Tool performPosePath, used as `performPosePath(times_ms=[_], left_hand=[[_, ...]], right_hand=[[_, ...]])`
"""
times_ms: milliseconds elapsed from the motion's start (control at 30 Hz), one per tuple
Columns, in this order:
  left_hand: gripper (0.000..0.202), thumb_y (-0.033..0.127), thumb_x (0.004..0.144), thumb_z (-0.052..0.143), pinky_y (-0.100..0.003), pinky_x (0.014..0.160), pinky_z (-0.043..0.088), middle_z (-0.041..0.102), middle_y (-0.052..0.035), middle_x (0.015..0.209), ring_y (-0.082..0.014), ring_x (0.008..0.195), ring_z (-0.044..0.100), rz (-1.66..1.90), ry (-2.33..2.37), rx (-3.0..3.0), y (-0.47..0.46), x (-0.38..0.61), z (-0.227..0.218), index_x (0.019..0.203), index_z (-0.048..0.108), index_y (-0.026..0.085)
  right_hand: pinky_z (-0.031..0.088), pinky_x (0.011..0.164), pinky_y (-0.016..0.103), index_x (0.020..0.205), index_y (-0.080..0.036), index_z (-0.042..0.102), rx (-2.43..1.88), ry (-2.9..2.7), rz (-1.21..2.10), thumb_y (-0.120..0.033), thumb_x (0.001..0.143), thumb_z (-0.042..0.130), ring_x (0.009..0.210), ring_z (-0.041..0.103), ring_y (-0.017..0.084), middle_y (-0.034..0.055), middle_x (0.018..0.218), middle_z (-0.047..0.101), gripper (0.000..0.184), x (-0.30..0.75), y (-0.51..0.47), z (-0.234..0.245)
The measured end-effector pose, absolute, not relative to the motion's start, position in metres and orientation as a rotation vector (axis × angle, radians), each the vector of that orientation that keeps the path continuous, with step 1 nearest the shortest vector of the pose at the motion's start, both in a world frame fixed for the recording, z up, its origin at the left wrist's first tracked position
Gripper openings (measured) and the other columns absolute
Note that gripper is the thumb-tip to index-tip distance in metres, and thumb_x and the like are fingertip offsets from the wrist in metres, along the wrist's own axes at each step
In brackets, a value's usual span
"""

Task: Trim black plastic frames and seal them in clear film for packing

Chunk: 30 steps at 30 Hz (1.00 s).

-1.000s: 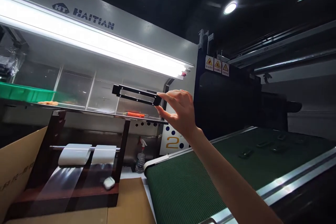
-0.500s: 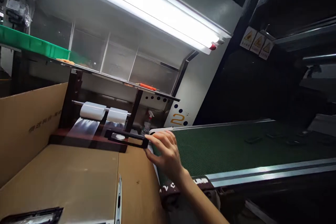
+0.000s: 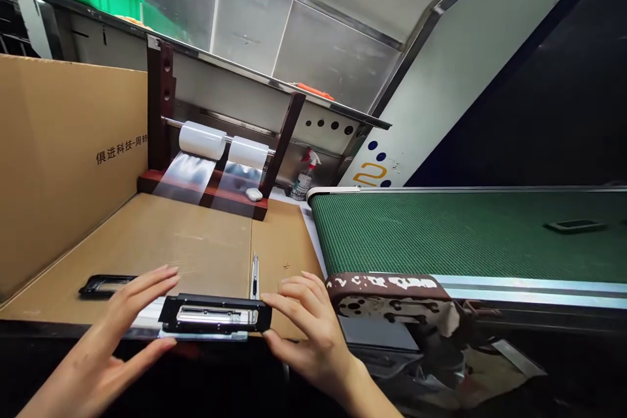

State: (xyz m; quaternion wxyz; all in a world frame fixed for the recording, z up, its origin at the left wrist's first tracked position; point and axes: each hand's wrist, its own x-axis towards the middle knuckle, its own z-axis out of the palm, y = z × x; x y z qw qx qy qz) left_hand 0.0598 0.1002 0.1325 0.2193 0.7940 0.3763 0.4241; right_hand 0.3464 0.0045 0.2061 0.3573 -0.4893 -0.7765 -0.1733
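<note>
Where an upright cardboard panel [image 3: 73,124] stands at our far left, its foot meets a brown cardboard sheet [image 3: 196,228]. On that sheet a second black frame [image 3: 91,285] lies lengthwise across our view, partly behind our left fingers. Our left hand [image 3: 100,353] is spread, thumb well apart from the fingers, around the near frame's left end; we cannot tell whether it touches. Beyond, two rolls of clear film [image 3: 200,140] hang on a dark red stand [image 3: 220,199]. Central and close to us is the black slotted frame [image 3: 215,303], over the sheet's near edge, its long axis running left to right and almost level, with the slotted face towards us. Behind it a slim silver tool [image 3: 255,277] points away from us. Our right hand [image 3: 316,320] pinches the frame's right end between thumb and fingertips. Farther right, another frame [image 3: 575,227] lies on the green conveyor belt [image 3: 416,228], also lengthwise across our view.
</note>
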Motion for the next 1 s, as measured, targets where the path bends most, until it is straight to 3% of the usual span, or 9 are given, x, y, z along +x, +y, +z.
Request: performPosePath(times_ms=[100, 167, 267, 467, 667, 1000], left_hand=[[0.037, 0.037, 0.095, 0.049, -0.023, 0.087, 0.056, 0.050, 0.0052, 0.143, -0.0242, 0.135, 0.045, 1.184, 0.889, 2.257, 0.102, 0.068, 0.143, 0.131, 0.051, 0.043], [0.034, 0.034, 0.095, 0.049, -0.023, 0.086, 0.056, 0.048, 0.0044, 0.143, -0.0245, 0.135, 0.044, 1.164, 0.852, 2.257, 0.103, 0.069, 0.142, 0.128, 0.053, 0.042], [0.034, 0.035, 0.094, 0.051, -0.024, 0.086, 0.056, 0.048, 0.0034, 0.143, -0.0254, 0.136, 0.043, 1.148, 0.837, 2.255, 0.103, 0.067, 0.138, 0.127, 0.053, 0.041], [0.030, 0.039, 0.091, 0.056, -0.030, 0.107, 0.041, 0.058, 0.0028, 0.138, -0.0240, 0.132, 0.049, 1.234, 0.850, 2.226, 0.097, 0.071, 0.144, 0.121, 0.061, 0.039], [0.039, 0.032, 0.084, 0.063, -0.015, 0.104, 0.036, 0.063, -0.0005, 0.135, -0.0191, 0.126, 0.056, 1.255, 0.626, 2.462, 0.112, 0.064, 0.142, 0.122, 0.065, 0.030], [0.041, 0.040, 0.071, 0.070, -0.027, 0.102, 0.043, 0.069, -0.0068, 0.127, -0.0304, 0.122, 0.059, 1.275, 0.732, 2.152, 0.108, 0.060, 0.128, 0.110, 0.075, 0.027]], right_hand=[[0.045, 0.097, 0.039, 0.109, -0.024, 0.065, -1.258, -2.005, -0.437, -0.026, 0.082, 0.067, 0.090, 0.066, 0.020, 0.0026, 0.090, 0.071, 0.028, 0.345, -0.001, 0.206], [0.046, 0.097, 0.039, 0.111, -0.024, 0.064, -1.262, -2.001, -0.427, -0.025, 0.081, 0.067, 0.090, 0.066, 0.020, 0.0026, 0.091, 0.071, 0.030, 0.345, -0.003, 0.205], [0.047, 0.097, 0.039, 0.113, -0.024, 0.062, -1.280, -1.992, -0.374, -0.024, 0.081, 0.066, 0.092, 0.067, 0.020, 0.0030, 0.093, 0.071, 0.033, 0.345, -0.005, 0.203], [0.048, 0.096, 0.041, 0.113, -0.022, 0.059, -1.273, -1.998, -0.336, -0.023, 0.082, 0.064, 0.091, 0.067, 0.020, 0.0049, 0.095, 0.071, 0.031, 0.343, -0.004, 0.197], [0.047, 0.096, 0.038, 0.112, -0.019, 0.058, -1.247, -2.013, -0.280, -0.023, 0.083, 0.062, 0.091, 0.066, 0.019, 0.0053, 0.095, 0.069, 0.029, 0.344, -0.004, 0.197], [0.043, 0.100, 0.038, 0.111, -0.018, 0.057, -1.238, -2.038, -0.232, -0.027, 0.084, 0.061, 0.092, 0.065, 0.019, 0.0054, 0.095, 0.068, 0.029, 0.343, -0.008, 0.191]])
